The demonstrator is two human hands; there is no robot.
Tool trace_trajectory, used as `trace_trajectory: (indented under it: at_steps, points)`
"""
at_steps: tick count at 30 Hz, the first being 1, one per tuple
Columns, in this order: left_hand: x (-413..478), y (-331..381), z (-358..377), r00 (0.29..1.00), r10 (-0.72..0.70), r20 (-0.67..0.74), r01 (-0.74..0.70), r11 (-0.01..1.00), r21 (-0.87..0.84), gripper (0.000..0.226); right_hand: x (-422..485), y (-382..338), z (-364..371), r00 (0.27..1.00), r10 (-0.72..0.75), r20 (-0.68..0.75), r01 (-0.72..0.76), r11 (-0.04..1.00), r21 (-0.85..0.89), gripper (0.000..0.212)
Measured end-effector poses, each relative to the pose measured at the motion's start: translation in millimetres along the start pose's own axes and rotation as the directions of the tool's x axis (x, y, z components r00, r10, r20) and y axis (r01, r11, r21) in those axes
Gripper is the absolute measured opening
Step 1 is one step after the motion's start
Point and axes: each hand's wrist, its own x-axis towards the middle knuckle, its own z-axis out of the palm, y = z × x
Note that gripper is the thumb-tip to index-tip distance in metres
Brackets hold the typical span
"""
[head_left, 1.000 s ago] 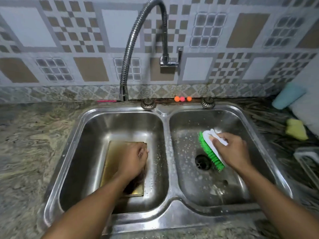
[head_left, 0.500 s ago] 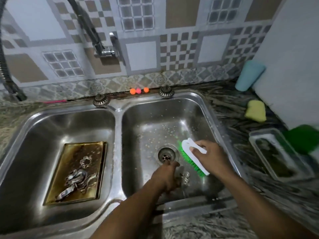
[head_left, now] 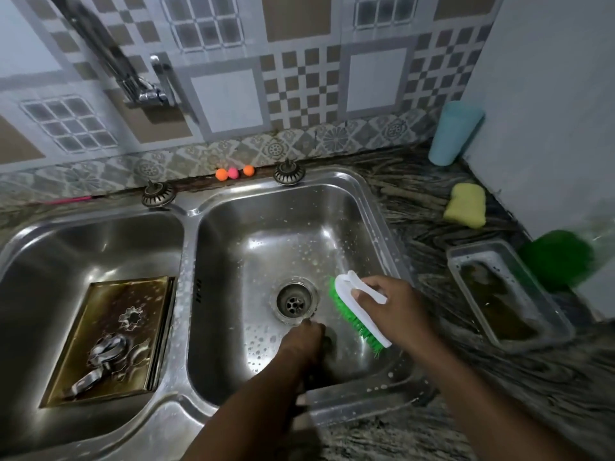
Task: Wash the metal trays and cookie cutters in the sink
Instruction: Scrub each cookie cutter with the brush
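A brownish metal tray (head_left: 100, 304) lies flat in the left basin of the steel double sink (head_left: 189, 234). A flower-shaped cookie cutter (head_left: 132, 317) and other metal cutters (head_left: 106, 352) rest on it. My left hand (head_left: 304, 342) reaches down to the floor of the right basin, just below the drain (head_left: 295, 301). Its fingers point away from me, and a dark item beside them is unclear. My right hand (head_left: 391, 311) grips a scrub brush (head_left: 352, 316) with a white handle and green bristles, held right of the drain.
On the counter to the right stand a clear container (head_left: 466, 261) of murky water, a yellow sponge (head_left: 466, 209), a blue cup (head_left: 454, 133) and a blurred green object (head_left: 559, 257). The faucet (head_left: 146, 89) hangs at upper left. Small orange balls (head_left: 233, 173) sit behind the sink.
My left hand left the tray in the left basin and went to the floor of the right basin. The view swung right. The brush stays in my right hand.
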Motion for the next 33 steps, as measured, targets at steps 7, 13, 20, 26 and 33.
trace_trajectory:
  at_steps: [7, 13, 20, 26, 33]
  points:
    - [-22.6, 12.3, -20.7, 0.984, -0.020, -0.179, -0.111, 0.717, -0.688, 0.020, 8.0, -16.0, -61.1, 0.993, -0.015, -0.113, 0.021, 0.999, 0.045, 0.011]
    - [-49.1, 62.8, -77.6, 0.998, 0.054, 0.034, 0.043, -0.158, -0.987, 0.029, 11.8, -17.5, -118.0, 0.980, 0.036, -0.196, -0.019, 0.996, 0.084, 0.010]
    - [-74.5, 109.8, -134.0, 0.936, 0.351, 0.008, 0.158, -0.402, -0.902, 0.030, 1.9, -7.8, -154.6, 0.954, 0.082, -0.288, -0.064, 0.995, 0.070, 0.020]
    - [-72.9, 122.1, -139.7, 0.946, 0.324, -0.019, 0.063, -0.241, -0.969, 0.019, 2.5, 16.3, -183.1, 0.937, 0.117, -0.329, -0.163, 0.980, -0.115, 0.022]
    - [-68.6, 107.5, -130.8, 0.943, 0.308, 0.124, 0.154, -0.074, -0.985, 0.031, -2.9, 38.1, -180.8, 0.937, 0.203, -0.285, -0.285, 0.916, -0.283, 0.029]
